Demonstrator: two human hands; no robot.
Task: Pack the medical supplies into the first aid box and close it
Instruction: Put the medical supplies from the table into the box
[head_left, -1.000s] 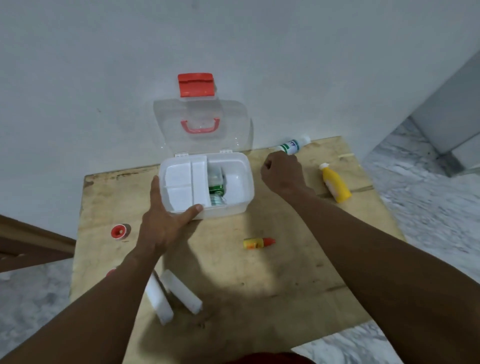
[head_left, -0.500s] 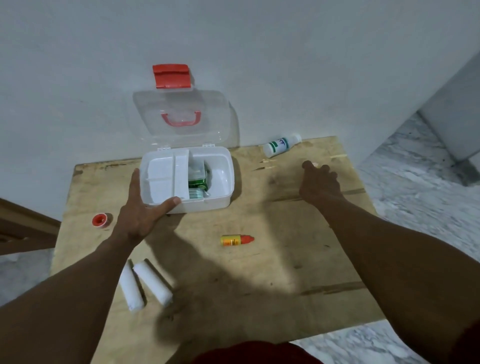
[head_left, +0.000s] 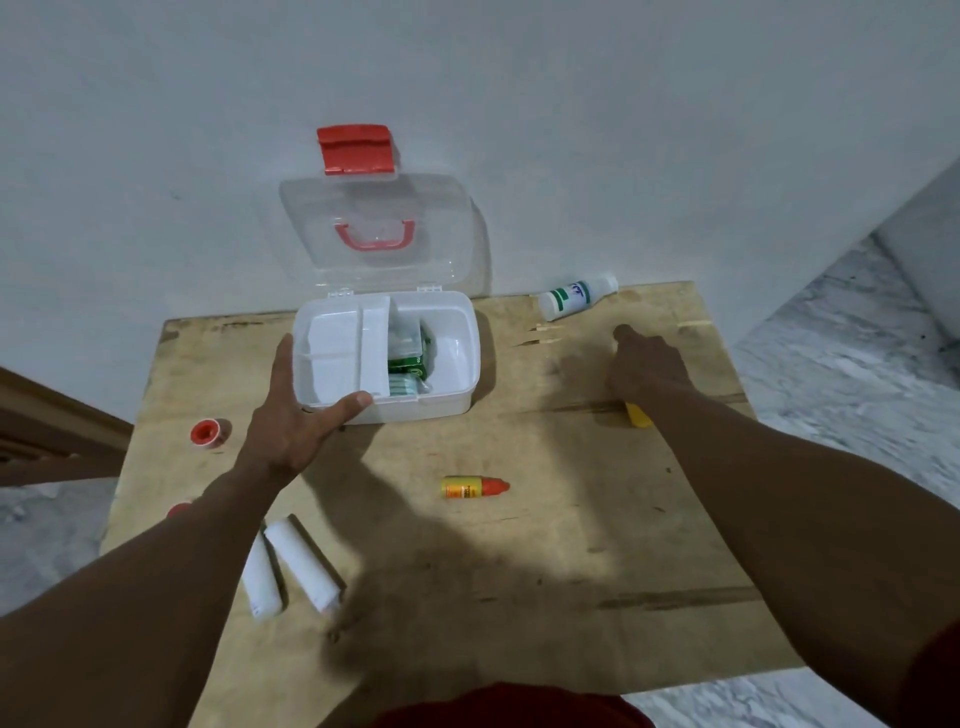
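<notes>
I can read nothing here. Labels on the white bottle (head_left: 575, 297), yellow dropper (head_left: 470, 488) and green carton (head_left: 410, 365) are too blurred.

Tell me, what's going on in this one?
A person is packing a first aid box, lid open. The left hand steadies its near-left corner; the right hand covers a yellow bottle on the table, grip unclear. A green packet is inside. A white bottle, orange dropper, two white rolls and a red spool lie outside.
</notes>
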